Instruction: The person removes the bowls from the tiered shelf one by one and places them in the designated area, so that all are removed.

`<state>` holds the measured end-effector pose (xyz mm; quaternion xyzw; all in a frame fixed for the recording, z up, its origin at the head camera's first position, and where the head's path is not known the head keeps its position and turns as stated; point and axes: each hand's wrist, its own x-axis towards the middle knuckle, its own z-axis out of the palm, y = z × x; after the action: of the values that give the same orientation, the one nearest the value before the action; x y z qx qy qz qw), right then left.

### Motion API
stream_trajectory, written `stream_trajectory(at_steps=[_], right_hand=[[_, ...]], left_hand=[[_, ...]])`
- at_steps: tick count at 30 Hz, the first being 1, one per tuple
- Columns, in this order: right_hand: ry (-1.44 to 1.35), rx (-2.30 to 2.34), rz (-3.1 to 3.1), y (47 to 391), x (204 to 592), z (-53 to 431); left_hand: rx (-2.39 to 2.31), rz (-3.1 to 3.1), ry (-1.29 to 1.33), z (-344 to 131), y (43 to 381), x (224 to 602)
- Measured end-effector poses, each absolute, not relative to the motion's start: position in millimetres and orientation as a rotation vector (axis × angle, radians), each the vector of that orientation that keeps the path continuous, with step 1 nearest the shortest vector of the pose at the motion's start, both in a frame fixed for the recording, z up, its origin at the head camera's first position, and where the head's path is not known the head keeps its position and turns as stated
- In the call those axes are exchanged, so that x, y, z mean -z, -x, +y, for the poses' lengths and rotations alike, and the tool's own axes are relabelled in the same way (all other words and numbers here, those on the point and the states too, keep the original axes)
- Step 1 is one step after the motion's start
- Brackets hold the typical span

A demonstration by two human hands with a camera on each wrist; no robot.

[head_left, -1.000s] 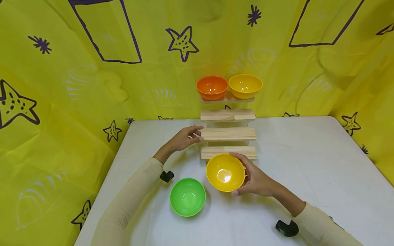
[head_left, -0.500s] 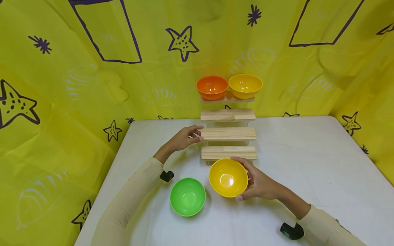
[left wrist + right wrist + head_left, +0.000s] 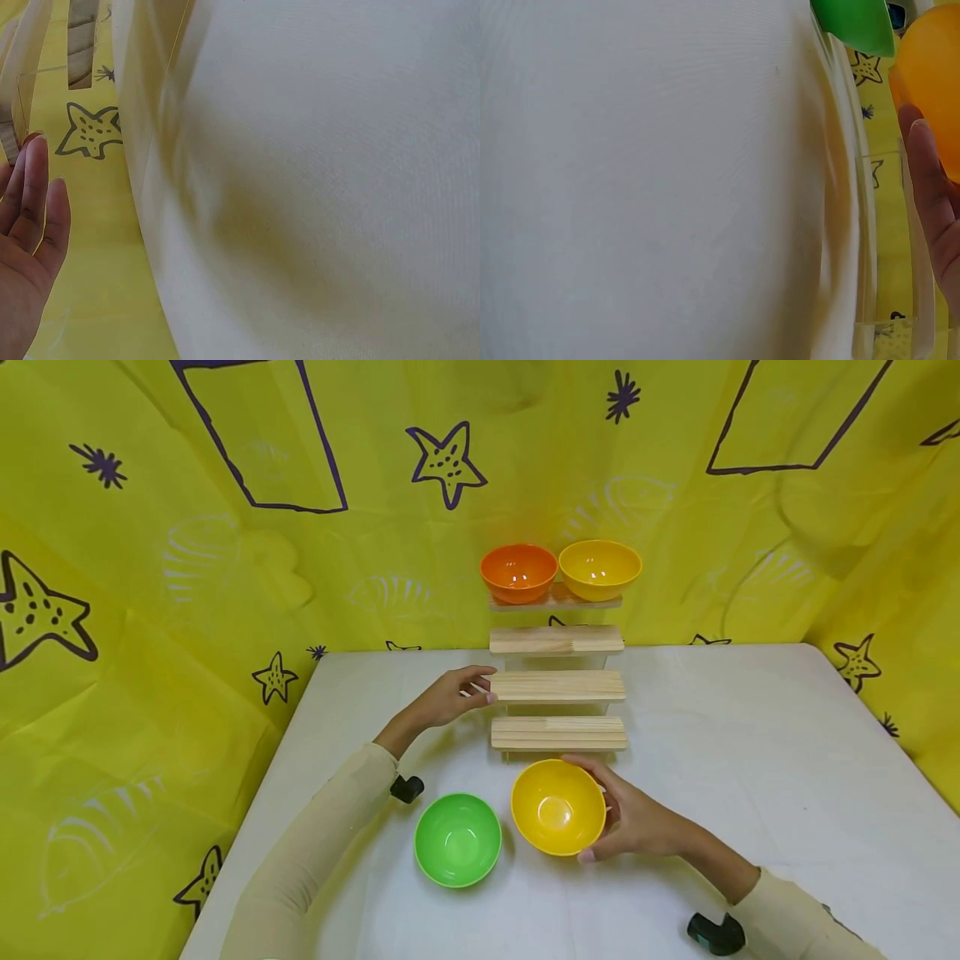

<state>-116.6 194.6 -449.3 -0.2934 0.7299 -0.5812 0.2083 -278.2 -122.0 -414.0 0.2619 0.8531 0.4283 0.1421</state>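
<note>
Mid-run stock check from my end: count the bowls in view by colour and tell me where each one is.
Orange: 1, the orange bowl on the top shelf
Yellow: 2, one yellow bowl on the top shelf, another yellow bowl held in the right hand
Green: 1, the green bowl on the table
Total: 4 bowls

White table (image 3: 750,760) holds green bowl (image 3: 458,841) and, seemingly, tiered rack (image 3: 558,687) topped with two bowls (image 3: 519,575).
</note>
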Motion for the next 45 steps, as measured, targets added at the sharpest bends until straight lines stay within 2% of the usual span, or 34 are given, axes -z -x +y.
stream_trajectory(at_steps=[30,45], right_hand=[[0.739,1.552,1.833,107,462,189],[0.746,1.474,1.930,106,461,187]], left_hand=[[-1.256,2.450,-0.743,-121,276,413],[-1.254,2.456,-0.752,-122,277,414]])
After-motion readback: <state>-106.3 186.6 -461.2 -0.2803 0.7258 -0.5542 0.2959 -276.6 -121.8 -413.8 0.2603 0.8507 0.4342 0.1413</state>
